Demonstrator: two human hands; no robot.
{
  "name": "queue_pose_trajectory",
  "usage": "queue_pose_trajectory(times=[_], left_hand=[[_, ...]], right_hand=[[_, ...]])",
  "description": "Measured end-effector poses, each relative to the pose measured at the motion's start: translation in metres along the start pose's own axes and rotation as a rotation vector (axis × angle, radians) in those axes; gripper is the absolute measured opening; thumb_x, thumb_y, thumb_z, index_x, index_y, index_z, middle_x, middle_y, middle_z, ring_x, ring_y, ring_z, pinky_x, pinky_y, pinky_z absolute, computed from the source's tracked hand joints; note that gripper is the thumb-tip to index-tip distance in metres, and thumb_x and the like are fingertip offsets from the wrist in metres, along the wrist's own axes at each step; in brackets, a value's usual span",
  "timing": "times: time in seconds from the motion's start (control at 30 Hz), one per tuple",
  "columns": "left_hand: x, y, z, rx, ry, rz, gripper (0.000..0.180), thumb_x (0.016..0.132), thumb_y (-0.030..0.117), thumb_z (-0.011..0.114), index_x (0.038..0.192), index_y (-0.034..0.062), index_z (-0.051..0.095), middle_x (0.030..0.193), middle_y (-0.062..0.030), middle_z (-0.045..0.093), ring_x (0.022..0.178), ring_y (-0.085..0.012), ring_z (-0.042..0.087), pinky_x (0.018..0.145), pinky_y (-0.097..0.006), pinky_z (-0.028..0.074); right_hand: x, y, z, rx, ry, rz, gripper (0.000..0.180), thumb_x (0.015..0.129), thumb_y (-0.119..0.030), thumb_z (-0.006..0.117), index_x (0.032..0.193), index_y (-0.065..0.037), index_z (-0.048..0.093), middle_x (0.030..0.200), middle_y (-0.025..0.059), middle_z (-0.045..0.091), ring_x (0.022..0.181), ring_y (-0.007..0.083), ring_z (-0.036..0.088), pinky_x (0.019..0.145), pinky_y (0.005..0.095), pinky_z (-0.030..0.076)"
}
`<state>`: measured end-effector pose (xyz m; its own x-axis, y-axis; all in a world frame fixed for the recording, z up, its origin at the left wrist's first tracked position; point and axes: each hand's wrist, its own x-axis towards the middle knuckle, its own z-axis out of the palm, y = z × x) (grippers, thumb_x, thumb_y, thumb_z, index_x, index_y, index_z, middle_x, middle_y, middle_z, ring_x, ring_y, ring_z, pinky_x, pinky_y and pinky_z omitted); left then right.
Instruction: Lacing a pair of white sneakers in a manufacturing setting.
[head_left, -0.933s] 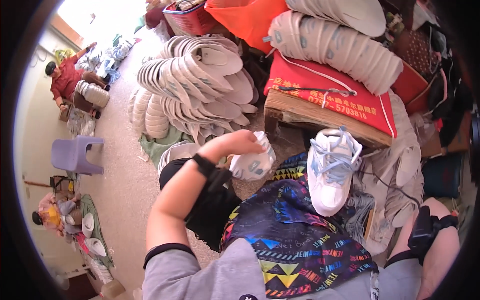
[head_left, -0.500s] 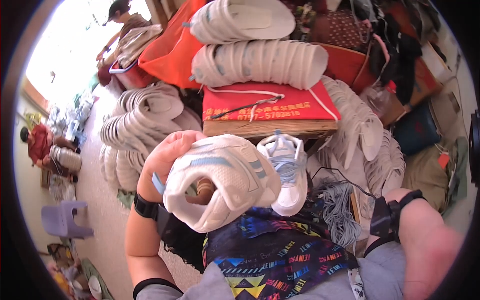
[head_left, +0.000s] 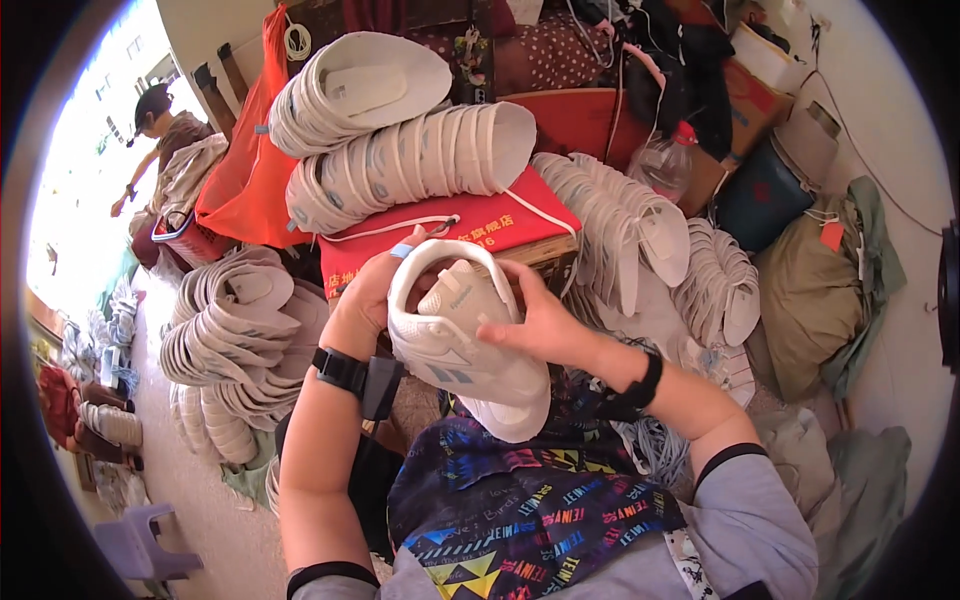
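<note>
Taking the held sneaker upper as the clock's centre: nearest, a dark, brightly printed apron point(head_left: 560, 490) spreads over the lap at five o'clock. A white shoe toe point(head_left: 512, 420) rests against it, also at five; the rest is hidden by the white sneaker upper point(head_left: 460, 345), held tilted above the lap, opening upward. The left hand point(head_left: 368, 285) has its fingers grasping the upper's collar at ten o'clock; the right hand point(head_left: 545, 320) grasps its side at two, thumb outside. Grey laces point(head_left: 655, 450) lie at four.

Beyond, at one, is the edge of a wooden desk point(head_left: 548, 258). On it lies a red drawstring bag point(head_left: 385, 235), bearing nested uppers point(head_left: 420, 165) at twelve. More stacked uppers stand at nine point(head_left: 225, 335) and two point(head_left: 620, 230). An olive sack point(head_left: 830, 300) slumps at three. Farther off are a purple stool point(head_left: 150, 550) at eight, an orange bag point(head_left: 250, 150) and a capped person point(head_left: 180, 140) at ten.
</note>
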<state>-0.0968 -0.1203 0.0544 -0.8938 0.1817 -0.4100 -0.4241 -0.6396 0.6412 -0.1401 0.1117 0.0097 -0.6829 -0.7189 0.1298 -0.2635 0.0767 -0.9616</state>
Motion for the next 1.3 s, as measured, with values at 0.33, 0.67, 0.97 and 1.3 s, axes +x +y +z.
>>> queue_pose_trajectory(times=[0.33, 0.67, 0.97, 1.3], left_hand=[[-0.029, -0.055, -0.044, 0.713, 0.662, 0.729, 0.056, 0.097, 0.047, 0.05, 0.119, -0.0038, 0.057, 0.111, -0.0142, 0.057, 0.096, -0.0214, 0.058, 0.085, -0.036, 0.046], [-0.042, -0.112, 0.007, 1.308, 0.592, 0.902, 0.074, 0.088, 0.024, 0.066, 0.147, 0.0023, 0.027, 0.139, -0.0226, 0.034, 0.133, -0.0364, 0.033, 0.112, -0.043, 0.028], [-0.016, -0.143, -0.041, 0.987, 0.334, 0.783, 0.077, 0.091, 0.03, 0.062, 0.149, 0.0042, 0.018, 0.146, -0.021, 0.028, 0.136, -0.0358, 0.027, 0.113, -0.044, 0.024], [-0.003, -0.149, -0.053, 1.048, 0.379, 0.819, 0.075, 0.09, 0.025, 0.066, 0.147, 0.0004, 0.023, 0.143, -0.0225, 0.033, 0.135, -0.0341, 0.031, 0.114, -0.041, 0.022]], right_hand=[[0.001, 0.018, 0.011, -0.133, 0.247, 0.232, 0.088, 0.078, -0.043, 0.078, 0.135, 0.006, 0.033, 0.13, 0.026, 0.038, 0.124, 0.0344, 0.04, 0.107, 0.0414, 0.034], [-0.004, 0.035, -0.007, -0.257, 0.186, 0.027, 0.07, 0.088, -0.04, 0.07, 0.132, 0.006, 0.04, 0.132, 0.0216, 0.042, 0.125, 0.029, 0.044, 0.107, 0.0388, 0.035], [0.01, 0.043, 0.008, -0.14, 0.049, -0.261, 0.054, 0.092, -0.034, 0.059, 0.13, 0.001, 0.045, 0.129, 0.0207, 0.048, 0.122, 0.0326, 0.045, 0.107, 0.0392, 0.033], [-0.021, 0.084, -0.025, 0.461, 0.02, 0.224, 0.04, 0.1, -0.03, 0.053, 0.128, -0.001, 0.053, 0.12, 0.0068, 0.06, 0.112, 0.0142, 0.054, 0.099, 0.0291, 0.042]])
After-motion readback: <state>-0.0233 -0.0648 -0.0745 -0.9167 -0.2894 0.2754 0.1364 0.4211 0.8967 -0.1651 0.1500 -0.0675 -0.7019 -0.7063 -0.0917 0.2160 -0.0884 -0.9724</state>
